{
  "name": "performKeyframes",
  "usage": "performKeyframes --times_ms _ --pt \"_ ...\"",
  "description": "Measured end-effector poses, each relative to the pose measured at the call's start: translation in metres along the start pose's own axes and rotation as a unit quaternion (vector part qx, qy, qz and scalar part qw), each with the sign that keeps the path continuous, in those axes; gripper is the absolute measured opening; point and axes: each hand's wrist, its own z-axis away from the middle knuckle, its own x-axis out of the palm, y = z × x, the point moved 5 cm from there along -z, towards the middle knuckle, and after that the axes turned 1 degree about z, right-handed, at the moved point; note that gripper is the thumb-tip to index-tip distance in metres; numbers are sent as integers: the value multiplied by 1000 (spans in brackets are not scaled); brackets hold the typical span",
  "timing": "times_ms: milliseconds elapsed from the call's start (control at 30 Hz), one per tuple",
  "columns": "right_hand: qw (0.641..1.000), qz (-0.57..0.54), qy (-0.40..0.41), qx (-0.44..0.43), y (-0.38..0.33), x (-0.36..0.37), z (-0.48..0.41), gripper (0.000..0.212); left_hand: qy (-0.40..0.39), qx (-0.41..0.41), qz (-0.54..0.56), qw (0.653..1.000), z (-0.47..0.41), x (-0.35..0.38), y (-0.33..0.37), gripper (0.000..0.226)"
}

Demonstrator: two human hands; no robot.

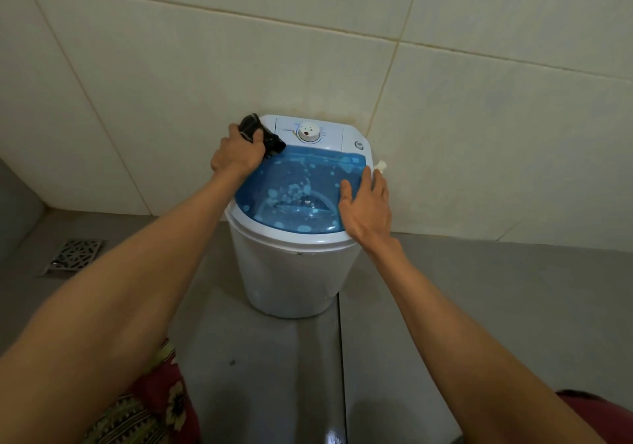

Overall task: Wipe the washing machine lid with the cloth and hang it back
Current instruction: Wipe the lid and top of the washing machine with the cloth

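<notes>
A small white washing machine (294,279) stands on the floor against the tiled wall. Its see-through blue lid (301,193) lies closed and carries pale blotches. My left hand (236,155) grips a dark bunched cloth (262,135) at the lid's far left corner, beside the white control panel. My right hand (366,207) rests flat, fingers spread, on the lid's right edge and holds nothing.
The control panel carries a round white dial (309,132). A white hose end (381,166) sticks out at the machine's right side. A metal floor drain (76,253) lies at the left. Patterned red fabric (154,406) shows at the bottom left. Cream wall tiles rise behind.
</notes>
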Motion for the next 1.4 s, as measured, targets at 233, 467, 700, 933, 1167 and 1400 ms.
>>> performKeyframes --times_ms 233,467,700,933,1167,1400 --pt "1000 1 -24 7 -4 -4 5 69 1 33 -61 998 90 -8 -20 66" --pt "999 14 -30 2 -6 -6 6 69 -26 205 -196 959 123 12 7 68" --pt "1000 17 -22 -3 -1 -2 2 69 -54 110 -166 978 47 33 46 64" --pt "1000 18 -10 -7 1 1 -2 69 83 171 -46 981 3 38 67 43" --pt "1000 20 -11 -8 1 0 -3 70 10 375 -149 915 20 72 110 50" --pt "1000 20 -14 -5 1 1 -4 69 -12 368 -145 918 -13 71 122 45"
